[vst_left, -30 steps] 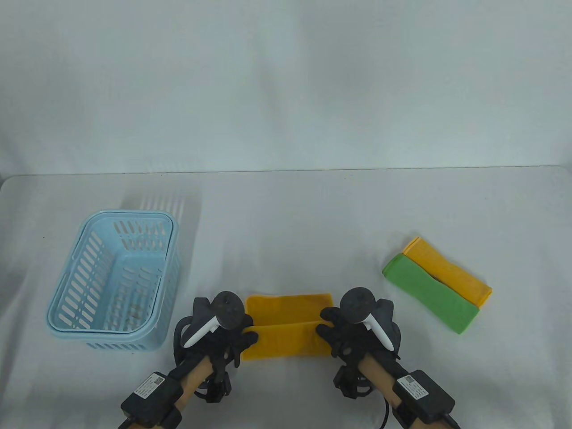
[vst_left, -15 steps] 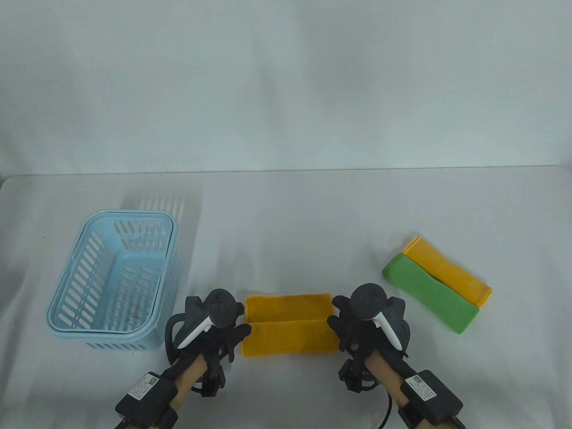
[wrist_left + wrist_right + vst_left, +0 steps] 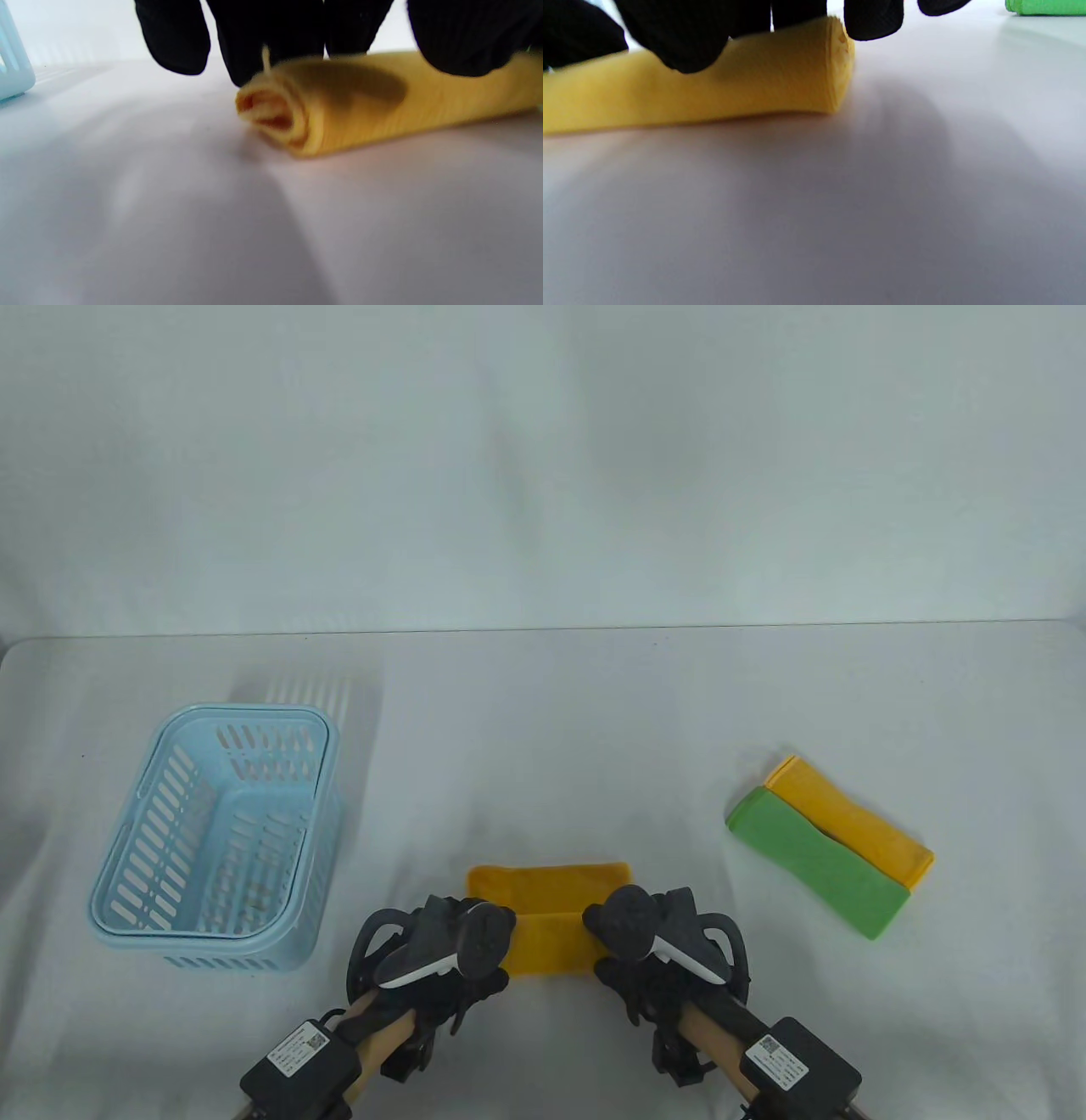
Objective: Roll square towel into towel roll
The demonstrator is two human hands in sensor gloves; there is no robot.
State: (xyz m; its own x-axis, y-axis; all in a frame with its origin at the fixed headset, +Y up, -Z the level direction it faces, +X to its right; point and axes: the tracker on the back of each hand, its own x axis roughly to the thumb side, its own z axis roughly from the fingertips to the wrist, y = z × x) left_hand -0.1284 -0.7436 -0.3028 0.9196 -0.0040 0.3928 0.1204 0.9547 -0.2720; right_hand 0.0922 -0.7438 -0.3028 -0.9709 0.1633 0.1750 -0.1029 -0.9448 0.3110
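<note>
**Two hands on a half-rolled yellow towel**

Two gloved hands sit on the ends of a yellow towel (image 3: 550, 918) near the front edge of the table (image 3: 543, 712). The left hand (image 3: 454, 954) covers the towel's left end; in the left wrist view its fingers (image 3: 263, 38) curve down over the top of the rolled part, whose spiral end faces the camera. The right hand (image 3: 640, 954) covers the right end in the same way, its fingers (image 3: 687, 38) bent over the top of the roll in the right wrist view. Whether the thumbs close underneath cannot be told; both hands look curled on the cloth rather than spread flat.

The near part of the towel is rolled into a tube lying on the table, and a flat strip of it still lies unrolled at 12 o'clock from the hands.

At 10 o'clock from the left hand, well apart, stands a light blue slotted basket (image 3: 127, 891). At 2 o'clock from the right hand lie two folded cloths, touching side by side: a green cloth (image 3: 819, 861) nearer the hands and an orange cloth (image 3: 853, 819) behind it. A pale sheet covers the table and the wall behind.
</note>
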